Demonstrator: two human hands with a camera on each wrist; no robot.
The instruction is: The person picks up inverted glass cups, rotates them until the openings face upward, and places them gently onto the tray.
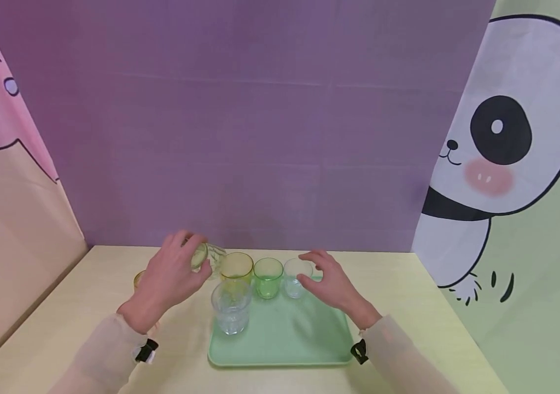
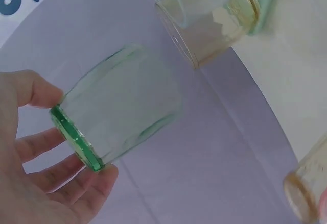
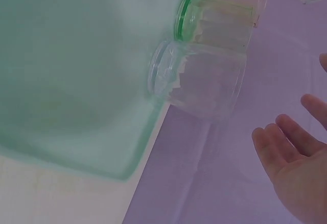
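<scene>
My left hand (image 1: 174,273) pinches a green-tinted glass (image 2: 120,106) by its thick base, thumb on one side and fingers on the other. In the head view this glass is held tilted, mostly hidden by the hand. On the tray's back edge stand a yellow glass (image 1: 237,266), a green glass (image 1: 268,278) and a clear glass (image 1: 296,280) in a row. Another clear glass (image 1: 231,309) stands before the yellow one. My right hand (image 1: 334,284) is beside the row's clear glass, fingers spread and loosely bent; the right wrist view (image 3: 301,168) shows a gap between them.
The light green tray (image 1: 304,345) lies on a pale wooden table (image 1: 408,306). An amber glass (image 1: 138,279) is partly hidden behind my left hand. A purple backdrop (image 1: 260,137) rises behind the table, with printed cloth on both sides.
</scene>
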